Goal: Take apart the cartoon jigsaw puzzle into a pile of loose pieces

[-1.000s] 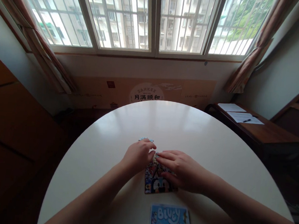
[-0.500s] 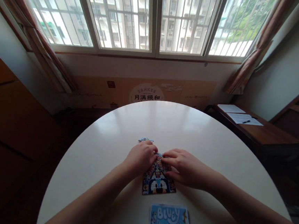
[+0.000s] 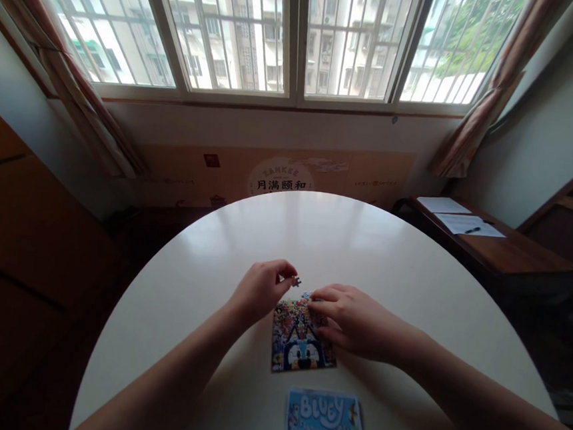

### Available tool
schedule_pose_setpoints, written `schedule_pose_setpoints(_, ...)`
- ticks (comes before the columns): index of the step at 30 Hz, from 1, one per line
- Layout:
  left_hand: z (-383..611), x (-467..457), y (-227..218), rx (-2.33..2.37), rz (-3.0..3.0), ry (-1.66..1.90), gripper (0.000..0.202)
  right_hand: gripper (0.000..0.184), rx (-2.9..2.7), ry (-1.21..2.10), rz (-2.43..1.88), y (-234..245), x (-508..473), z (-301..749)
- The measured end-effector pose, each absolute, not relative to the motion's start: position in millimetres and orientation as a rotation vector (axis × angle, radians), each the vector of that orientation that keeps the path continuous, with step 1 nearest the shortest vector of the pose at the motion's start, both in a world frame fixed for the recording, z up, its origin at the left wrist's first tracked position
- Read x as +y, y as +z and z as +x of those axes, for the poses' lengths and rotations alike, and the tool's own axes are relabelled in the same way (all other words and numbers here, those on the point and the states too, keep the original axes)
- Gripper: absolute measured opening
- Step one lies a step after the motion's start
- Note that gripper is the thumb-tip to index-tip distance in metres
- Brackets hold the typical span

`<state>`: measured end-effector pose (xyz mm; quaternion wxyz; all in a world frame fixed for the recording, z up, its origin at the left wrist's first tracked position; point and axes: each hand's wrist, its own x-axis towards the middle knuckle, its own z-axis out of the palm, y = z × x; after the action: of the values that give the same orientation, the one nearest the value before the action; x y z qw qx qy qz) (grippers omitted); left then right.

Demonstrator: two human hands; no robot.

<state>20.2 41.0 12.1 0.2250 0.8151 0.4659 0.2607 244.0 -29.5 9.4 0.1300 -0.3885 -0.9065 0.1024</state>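
Note:
My left hand (image 3: pixel 261 288) pinches a small jigsaw piece (image 3: pixel 297 281) between thumb and forefinger, raised just beyond the puzzle's upper edge. On the table below it lies a partly assembled jigsaw puzzle (image 3: pixel 300 343), densely coloured, with a blue cartoon dog's face at its near side. My right hand (image 3: pixel 352 320) rests over the puzzle's right upper part, its fingers stretched out and slightly apart, the tips touching the top edge. It covers some of the picture there. Nearer to me lies a blue Bluey picture card or booklet (image 3: pixel 326 422), cut off by the frame's bottom.
The round white table (image 3: pixel 183 300) fills the middle. To the right, a brown wooden bench (image 3: pixel 538 254) bears paper sheets (image 3: pixel 459 223) and a pen (image 3: pixel 472 230). A printed cardboard panel (image 3: pixel 185 166) stands under the barred window, with curtains (image 3: pixel 71 89) at both sides.
My left hand has lifted off the puzzle's upper left and now shows a piece in its pinch. The small colourful cluster beyond that hand no longer shows. My right hand stays nearly still.

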Motion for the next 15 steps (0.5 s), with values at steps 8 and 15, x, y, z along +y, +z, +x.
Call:
schedule_pose_setpoints(8, -15.8, 82.0, -0.4, 1.51, 1.886, 0.951, 0.018, 0.032, -2.626, 0.279, -1.112, 8.2, -30.7, 245.5)
schedule_pose_setpoints(15, -20.9, 77.9, 15.2, 1.642, 1.882, 0.766, 0.017, 0.033, -2.625, 0.281, -1.105, 5.8, -29.5, 246.1)
